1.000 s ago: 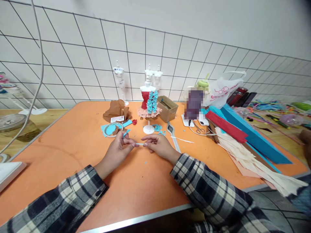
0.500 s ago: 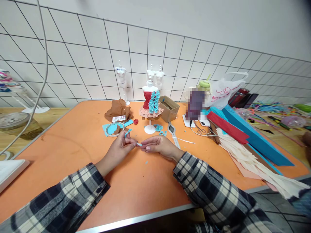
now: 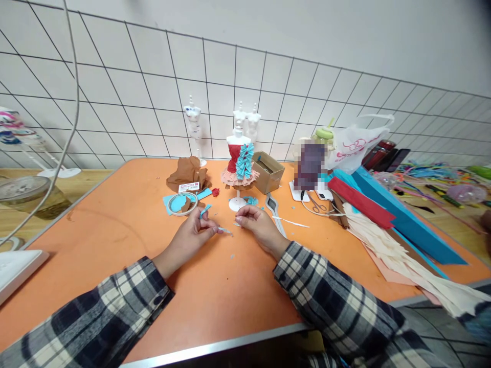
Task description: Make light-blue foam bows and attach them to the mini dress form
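Note:
Over the orange table [image 3: 115, 225], my left hand [image 3: 194, 236] pinches a small strip [image 3: 224, 231] of pale and blue paper that sticks out to the right of its fingertips. A short blue scrap [image 3: 205, 210] shows above the same hand. My right hand [image 3: 256, 223] hovers a little to the right of the strip, fingers curled into a pinch; what it holds, if anything, is too small to see. Just behind the hands stands a small white dress form [image 3: 238, 168] wearing a red top, a blue ruffle and a pink skirt.
Behind my left hand lie a tape ring [image 3: 182, 203] on blue paper and crumpled brown paper [image 3: 187, 176]. A small cardboard box [image 3: 269, 171], scissors [image 3: 316, 203], red, blue and cream paper sheets [image 3: 387, 225] fill the right side. More white dress forms [image 3: 193, 122] stand by the grid wall.
My hands were together on the strip; they have now drawn apart. The strip stays with my left hand and my right hand has pulled away to the right.

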The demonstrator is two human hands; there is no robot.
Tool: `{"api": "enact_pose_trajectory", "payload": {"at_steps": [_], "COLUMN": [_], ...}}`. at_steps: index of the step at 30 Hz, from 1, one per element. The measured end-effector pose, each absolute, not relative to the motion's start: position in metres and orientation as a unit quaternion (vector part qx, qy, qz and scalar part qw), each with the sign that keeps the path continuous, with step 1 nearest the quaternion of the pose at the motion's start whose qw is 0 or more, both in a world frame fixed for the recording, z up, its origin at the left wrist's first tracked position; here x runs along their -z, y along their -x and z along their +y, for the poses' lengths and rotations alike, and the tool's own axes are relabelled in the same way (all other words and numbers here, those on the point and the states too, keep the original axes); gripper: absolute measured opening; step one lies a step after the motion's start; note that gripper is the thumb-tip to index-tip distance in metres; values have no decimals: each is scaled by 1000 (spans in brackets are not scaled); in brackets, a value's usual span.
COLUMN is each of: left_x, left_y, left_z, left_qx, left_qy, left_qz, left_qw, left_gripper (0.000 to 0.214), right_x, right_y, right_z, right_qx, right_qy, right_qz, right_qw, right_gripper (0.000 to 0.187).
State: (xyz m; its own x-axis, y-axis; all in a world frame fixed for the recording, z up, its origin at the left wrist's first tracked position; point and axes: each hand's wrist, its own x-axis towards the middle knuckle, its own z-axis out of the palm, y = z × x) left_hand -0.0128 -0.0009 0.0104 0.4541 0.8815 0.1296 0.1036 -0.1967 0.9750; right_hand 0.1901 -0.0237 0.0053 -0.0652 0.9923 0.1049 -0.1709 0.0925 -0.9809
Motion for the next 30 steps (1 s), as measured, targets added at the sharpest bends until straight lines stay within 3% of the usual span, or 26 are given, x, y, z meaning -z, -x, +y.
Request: {"api": "enact_pose_trajectory", "payload": {"at_steps": [5, 9, 26, 30], "left_x": [-14, -13, -12, -10], "left_y": [12, 13, 26, 27], "left_z": [-6, -6, 12, 15], "left_qx": [-372, -378, -412, -418], "left_qy": [-697, -724, -711, -695], "left_qz": [324, 328, 421, 416], "left_qw": [520, 475, 384, 412], "left_gripper": [31, 28, 26, 27], "right_x": [-5, 1, 6, 1], "right_y": [-188, -185, -199, -200], "right_z": [-27, -27, -18, -18], "right_qx": [-538, -546, -584, -562], "right_qy": [399, 409, 438, 452], "right_qz": [-581, -623, -551, -558], "right_qw": [463, 383, 404, 411], "right_gripper": [42, 43, 34, 29]}}
